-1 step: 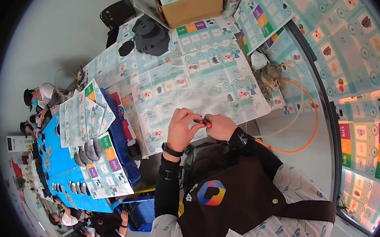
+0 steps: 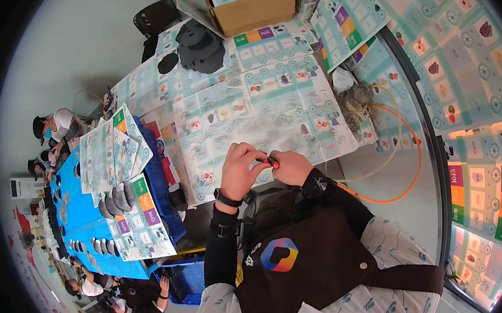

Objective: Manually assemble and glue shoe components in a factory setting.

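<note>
Close to the table's near edge, my two hands meet around a small dark, rod-like thing with red ends [image 2: 274, 162]. Its exact kind is too small to make out. My left hand [image 2: 240, 170] pinches at it with thumb and fingertips. On its other side, my right hand [image 2: 291, 168] is closed over it, fingers curled and partly hidden. Below both hands lie printed sheets [image 2: 294, 104] covering the table, smudged with grey dust in the middle. A pile of dark grey curved pieces [image 2: 200, 48] rests at the table's far left, beside a flat black oval piece [image 2: 167, 63].
To the left, a blue-covered table [image 2: 77, 212] bears rows of dark curved pieces [image 2: 116, 201] and printed sheets. A blue crate [image 2: 184, 283] stands below it. A cardboard box [image 2: 255, 13] is at the back. An orange hose [image 2: 419, 162] loops at right. Other people [image 2: 60, 126] work at far left.
</note>
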A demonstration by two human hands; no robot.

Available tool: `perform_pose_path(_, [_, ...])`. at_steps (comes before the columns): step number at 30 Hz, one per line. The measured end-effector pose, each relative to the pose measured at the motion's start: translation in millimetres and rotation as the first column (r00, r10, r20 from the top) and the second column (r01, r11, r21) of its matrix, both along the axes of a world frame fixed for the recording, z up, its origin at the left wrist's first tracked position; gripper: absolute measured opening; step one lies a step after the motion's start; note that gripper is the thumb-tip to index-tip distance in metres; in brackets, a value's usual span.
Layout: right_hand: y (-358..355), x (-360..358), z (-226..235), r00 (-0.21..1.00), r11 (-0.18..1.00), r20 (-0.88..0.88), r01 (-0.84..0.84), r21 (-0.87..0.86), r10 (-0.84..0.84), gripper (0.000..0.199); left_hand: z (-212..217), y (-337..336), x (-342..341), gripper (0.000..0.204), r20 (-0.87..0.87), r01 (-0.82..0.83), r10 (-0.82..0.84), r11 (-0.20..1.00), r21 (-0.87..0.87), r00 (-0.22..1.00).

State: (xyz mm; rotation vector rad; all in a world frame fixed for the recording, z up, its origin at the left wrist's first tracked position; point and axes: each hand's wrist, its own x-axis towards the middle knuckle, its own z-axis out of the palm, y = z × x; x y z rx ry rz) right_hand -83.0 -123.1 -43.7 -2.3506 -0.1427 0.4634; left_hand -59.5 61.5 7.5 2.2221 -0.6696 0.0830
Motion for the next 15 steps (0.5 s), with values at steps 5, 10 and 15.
perform_pose_path(5, [-22.2, 7.8, -7.4, 0.999, 0.999, -0.038, -0.02, 0.031, 0.021, 0.022, 0.4, -20.3, 8.2, 0.018, 0.021, 0.041, -0.043, 0.996, 0.077, 0.999])
perform_pose_path(10, [-26.8, 14.1, -15.6, 0.998, 0.995, -0.047, -0.038, 0.092, 0.043, 0.023, -3.0, -24.3, 8.7, 0.026, 0.0, 0.064, -0.065, 0.99, 0.123, 0.998])
perform_pose_path(15, [-47.6, 21.4, -47.4, 0.998, 0.973, -0.054, -0.001, 0.229, 0.014, 0.022, -10.7, -7.1, -1.0, 0.058, -0.247, -0.148, 0.146, 0.989, 0.01, 0.958])
